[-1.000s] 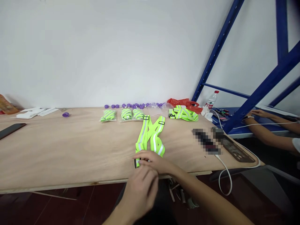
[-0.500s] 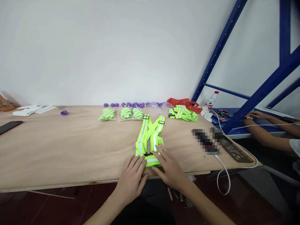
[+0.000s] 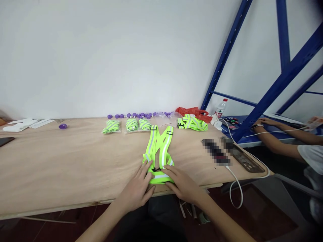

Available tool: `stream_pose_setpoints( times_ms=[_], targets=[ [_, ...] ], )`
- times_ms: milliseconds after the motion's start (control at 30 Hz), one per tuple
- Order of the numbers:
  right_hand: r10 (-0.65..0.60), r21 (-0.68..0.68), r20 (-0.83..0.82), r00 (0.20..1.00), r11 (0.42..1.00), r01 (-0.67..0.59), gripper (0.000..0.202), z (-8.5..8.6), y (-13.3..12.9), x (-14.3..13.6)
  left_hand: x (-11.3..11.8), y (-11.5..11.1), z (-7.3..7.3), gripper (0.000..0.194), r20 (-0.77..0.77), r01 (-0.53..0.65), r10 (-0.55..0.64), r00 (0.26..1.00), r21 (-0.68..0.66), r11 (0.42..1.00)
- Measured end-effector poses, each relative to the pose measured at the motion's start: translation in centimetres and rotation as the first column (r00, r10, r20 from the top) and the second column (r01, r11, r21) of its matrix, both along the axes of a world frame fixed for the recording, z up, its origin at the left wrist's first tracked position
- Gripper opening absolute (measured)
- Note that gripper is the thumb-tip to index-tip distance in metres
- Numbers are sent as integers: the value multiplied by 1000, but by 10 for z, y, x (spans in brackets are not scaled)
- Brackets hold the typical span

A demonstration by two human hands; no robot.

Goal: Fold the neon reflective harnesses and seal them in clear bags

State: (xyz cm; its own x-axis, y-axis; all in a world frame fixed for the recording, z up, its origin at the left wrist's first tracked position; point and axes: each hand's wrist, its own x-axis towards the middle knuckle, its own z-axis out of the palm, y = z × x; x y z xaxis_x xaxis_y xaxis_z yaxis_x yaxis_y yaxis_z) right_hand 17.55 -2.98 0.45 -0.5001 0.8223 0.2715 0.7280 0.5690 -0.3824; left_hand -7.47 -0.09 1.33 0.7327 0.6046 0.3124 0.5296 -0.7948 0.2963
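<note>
A neon yellow-green reflective vest (image 3: pixel 164 151) with silver stripes lies on the wooden table, its two straps crossing toward the wall and a band across its near end. My left hand (image 3: pixel 138 186) rests on the band's left corner with fingers spread. On the right corner lies my right hand (image 3: pixel 183 183), fingers apart and partly covering the band. Bagged green-striped bundles (image 3: pixel 111 126) sit behind the vest to the left. A loose pile of similar straps (image 3: pixel 193 123) is at the back right, beside a red plastic bag (image 3: pixel 194 111).
Purple rolls (image 3: pixel 141 115) line the wall, with one more (image 3: pixel 63 126) at left near white papers (image 3: pixel 22 124). A pixelated object (image 3: pixel 217 153), phone case (image 3: pixel 246 158), white cable and bottle (image 3: pixel 221 107) stand right. Another person's arms (image 3: pixel 275 141) show beyond the blue frame (image 3: pixel 262 104).
The view has shifted slightly, moving most things leftward. My left hand has moved up along the vest's left edge, and my right hand has come down nearer the band.
</note>
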Motion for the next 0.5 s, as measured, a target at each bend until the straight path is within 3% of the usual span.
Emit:
stream_pose_setpoints(
  times_ms=[100,233,500],
  targets=[
    [-7,3,9,1000,1000,7,49,-4,-6,-1,0,-8,-4,18,-41,-44,45,998,41,998],
    [-9,33,56,998,999,7,61,-10,-9,-3,-2,-11,-2,23,-96,-10,15,995,57,998],
    [6,196,74,997,980,-21,40,-20,-21,-10,-11,-11,-6,24,-142,93,-83,986,70,993]
  ],
)
